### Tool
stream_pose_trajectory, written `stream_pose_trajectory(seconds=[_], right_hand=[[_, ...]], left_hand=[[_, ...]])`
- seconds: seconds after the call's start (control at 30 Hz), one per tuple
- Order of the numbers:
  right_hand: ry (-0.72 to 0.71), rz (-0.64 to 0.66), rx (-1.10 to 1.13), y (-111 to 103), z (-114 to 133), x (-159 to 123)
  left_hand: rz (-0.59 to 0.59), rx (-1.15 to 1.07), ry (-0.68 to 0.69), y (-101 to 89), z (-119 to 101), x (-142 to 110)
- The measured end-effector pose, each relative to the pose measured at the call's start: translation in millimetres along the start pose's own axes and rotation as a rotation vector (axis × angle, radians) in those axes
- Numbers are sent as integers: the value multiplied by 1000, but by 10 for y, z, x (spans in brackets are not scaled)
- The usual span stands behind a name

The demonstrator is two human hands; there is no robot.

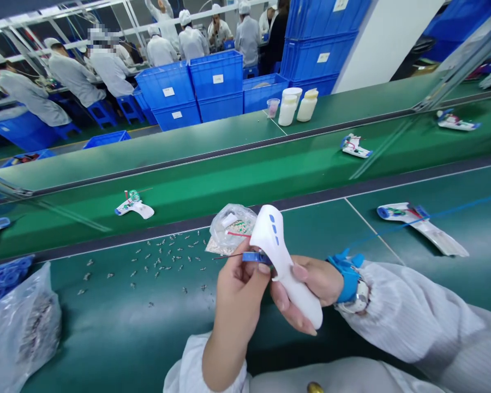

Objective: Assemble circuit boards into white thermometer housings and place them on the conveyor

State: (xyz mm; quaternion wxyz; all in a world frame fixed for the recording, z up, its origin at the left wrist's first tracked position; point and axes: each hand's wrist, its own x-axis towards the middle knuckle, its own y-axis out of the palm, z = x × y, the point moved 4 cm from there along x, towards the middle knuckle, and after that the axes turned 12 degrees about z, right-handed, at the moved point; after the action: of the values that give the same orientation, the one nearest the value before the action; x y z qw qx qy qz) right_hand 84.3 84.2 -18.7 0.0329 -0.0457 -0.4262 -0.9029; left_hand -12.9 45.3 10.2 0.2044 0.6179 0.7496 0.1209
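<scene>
My right hand (306,286) is closed around the handle of a white thermometer gun (288,267), whose side bears three blue buttons. With thumb and fingers, my left hand (241,289) pinches a blue plastic piece (253,256) at the gun's head, just below the white shell. Red and dark wires stick out to the left there. Beyond the hands lies a clear plastic bag (231,229) of small pale parts. Small metal parts (161,265) are scattered on the green bench left of my hands.
A bag of metal parts (39,327) and blue plastic pieces (6,278) sit at left. An opened gun half (423,224) lies at right. Gun halves (135,206) ride the green belt (237,180). White bottles (287,109), stacked blue crates (216,76) and seated workers are beyond.
</scene>
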Motion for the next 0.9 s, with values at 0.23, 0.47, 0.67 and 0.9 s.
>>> stream_pose_trajectory(seconds=[0.23,0.47,0.67,0.9], right_hand=[[-4,-94,-32,38,-82,38],[-36,-240,-58,91,2,59],[-70,-327,-79,120,7,103],[-83,-335,-49,97,-11,100]], left_hand=[[-214,89,34,-23,-30,49],[-266,94,46,-85,58,107],[-236,71,56,-121,146,133],[-103,-45,14,-39,144,147]])
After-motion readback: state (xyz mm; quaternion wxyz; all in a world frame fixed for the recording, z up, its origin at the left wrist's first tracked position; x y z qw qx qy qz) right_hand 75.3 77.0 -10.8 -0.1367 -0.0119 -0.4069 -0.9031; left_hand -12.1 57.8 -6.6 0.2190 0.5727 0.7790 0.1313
